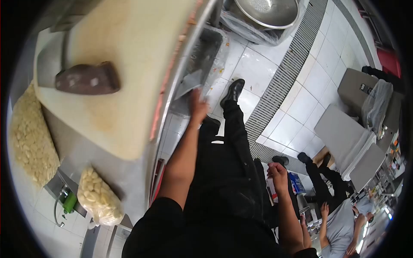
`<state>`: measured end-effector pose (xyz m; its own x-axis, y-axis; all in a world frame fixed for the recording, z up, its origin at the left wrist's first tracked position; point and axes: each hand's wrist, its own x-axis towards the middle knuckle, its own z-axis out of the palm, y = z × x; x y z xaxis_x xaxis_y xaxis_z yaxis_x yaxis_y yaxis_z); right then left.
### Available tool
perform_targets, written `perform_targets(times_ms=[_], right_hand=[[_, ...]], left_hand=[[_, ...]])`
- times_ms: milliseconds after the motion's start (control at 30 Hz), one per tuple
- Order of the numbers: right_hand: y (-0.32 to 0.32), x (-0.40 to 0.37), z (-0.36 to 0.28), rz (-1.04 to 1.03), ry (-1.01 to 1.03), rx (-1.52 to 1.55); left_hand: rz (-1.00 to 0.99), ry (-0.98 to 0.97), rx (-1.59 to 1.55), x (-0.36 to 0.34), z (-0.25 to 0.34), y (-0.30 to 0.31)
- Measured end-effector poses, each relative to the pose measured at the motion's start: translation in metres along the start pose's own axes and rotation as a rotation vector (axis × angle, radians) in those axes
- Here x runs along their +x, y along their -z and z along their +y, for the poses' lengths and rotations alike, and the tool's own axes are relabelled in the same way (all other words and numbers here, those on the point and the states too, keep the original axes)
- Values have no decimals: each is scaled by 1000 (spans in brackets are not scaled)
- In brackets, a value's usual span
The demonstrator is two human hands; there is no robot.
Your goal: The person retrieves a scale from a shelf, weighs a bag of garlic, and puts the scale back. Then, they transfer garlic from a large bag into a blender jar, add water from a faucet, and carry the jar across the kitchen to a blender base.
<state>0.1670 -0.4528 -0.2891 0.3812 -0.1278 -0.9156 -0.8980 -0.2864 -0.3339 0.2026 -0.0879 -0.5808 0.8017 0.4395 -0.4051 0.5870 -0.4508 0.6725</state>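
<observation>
My left hand [198, 106] is blurred and reaches over a grey bin [205, 50] lined with clear plastic, beside the counter. Its fingers close on the edge of a thin whitish sheet [189, 82] that hangs over the bin. Away from the counter, my right hand [278, 172] hangs at my side with its fingers curled, and nothing shows in it. A cleaver lies on the pale cutting board [129, 64], its wide blade [49, 62] near the board's edge and its thick dark handle [88, 79] towards the middle.
Two clear bags of what look like peeled garlic cloves, one larger [34, 133] and one smaller [99, 198], lie by the board. A metal bowl [269, 13] stands past the bin. A drain grate [279, 73] crosses the tiled floor. Grey bins [344, 133] and other people [344, 223] are to the right.
</observation>
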Motion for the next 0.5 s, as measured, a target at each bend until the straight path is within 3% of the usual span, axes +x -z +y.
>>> perform_targets(times_ms=[33,100,167,233,300,367,500], right_hand=[[-5,3,-2,-8,13,-1],[-13,7,-8,-102,47,-46],[-23,-1,-30,-134,76,-91],[-27,-7,-44,-145,109,-101],[-28,-8,-46,-131,212,-172],[-30,-8,-44,-105,210,-182],[-39,-15,-36,-93,309,-255]], left_hand=[[-64,-255,73,4,58,5],[-267,48,227,8,157,15],[-240,170,177,12,203,11],[-272,79,53,-4,228,10],[-395,-168,-30,-38,238,18],[-683,-150,-28,-79,252,51],[-735,-319,26,-165,233,116]])
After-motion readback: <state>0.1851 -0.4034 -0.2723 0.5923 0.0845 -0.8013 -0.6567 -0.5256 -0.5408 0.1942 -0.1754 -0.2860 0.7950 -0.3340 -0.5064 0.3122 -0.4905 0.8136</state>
